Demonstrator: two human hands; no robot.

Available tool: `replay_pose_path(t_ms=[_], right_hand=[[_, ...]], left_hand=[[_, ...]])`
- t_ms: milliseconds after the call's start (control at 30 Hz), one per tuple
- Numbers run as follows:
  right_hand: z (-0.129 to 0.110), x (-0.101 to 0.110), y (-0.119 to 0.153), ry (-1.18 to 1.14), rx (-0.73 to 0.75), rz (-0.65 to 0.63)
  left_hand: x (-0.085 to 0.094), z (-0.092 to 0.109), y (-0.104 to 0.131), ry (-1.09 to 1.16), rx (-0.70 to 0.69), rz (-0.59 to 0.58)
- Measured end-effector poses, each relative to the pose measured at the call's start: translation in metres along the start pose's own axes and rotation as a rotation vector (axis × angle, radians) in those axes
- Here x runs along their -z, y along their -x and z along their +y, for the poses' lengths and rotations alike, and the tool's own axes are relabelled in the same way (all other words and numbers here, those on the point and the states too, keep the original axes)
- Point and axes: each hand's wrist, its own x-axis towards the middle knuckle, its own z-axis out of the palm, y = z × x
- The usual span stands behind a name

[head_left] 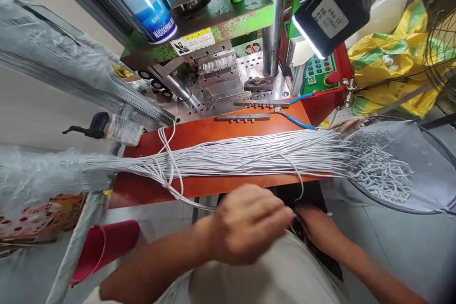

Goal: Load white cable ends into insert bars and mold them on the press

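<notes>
Head view: white wires (249, 154) lie along the counter (135, 190). The left hand (251, 225) curls near the right hand (318, 228); I cannot tell either grip's opening or contents.

A red bucket (116, 242) stood on the floor below the left end of the orange board (135, 189), and red-dotted cardboard (35, 218) lay farther out past that same end. A blue-and-white can (138, 2) was behind and above the board's left half. A black lamp (342, 2), lit along one edge, hung above its right end. Beyond that end were yellow-and-green bags (392, 54) and a dark wire cage (441, 52); red-handled scissors (252, 48) lay behind the board's middle.
</notes>
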Motion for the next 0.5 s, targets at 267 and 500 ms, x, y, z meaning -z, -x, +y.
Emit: replay_pose_path(t_ms=[267,500], right_hand=[[-0.033,0.12,0.032,-0.415,0.135,-0.217],[-0.021,0.184,0.017,-0.764,0.034,-0.146]], left_hand=[[-0.093,0.023,-0.018,0.522,0.548,-0.349],[-0.052,0.0,-0.001,1.438,1.111,-0.219]])
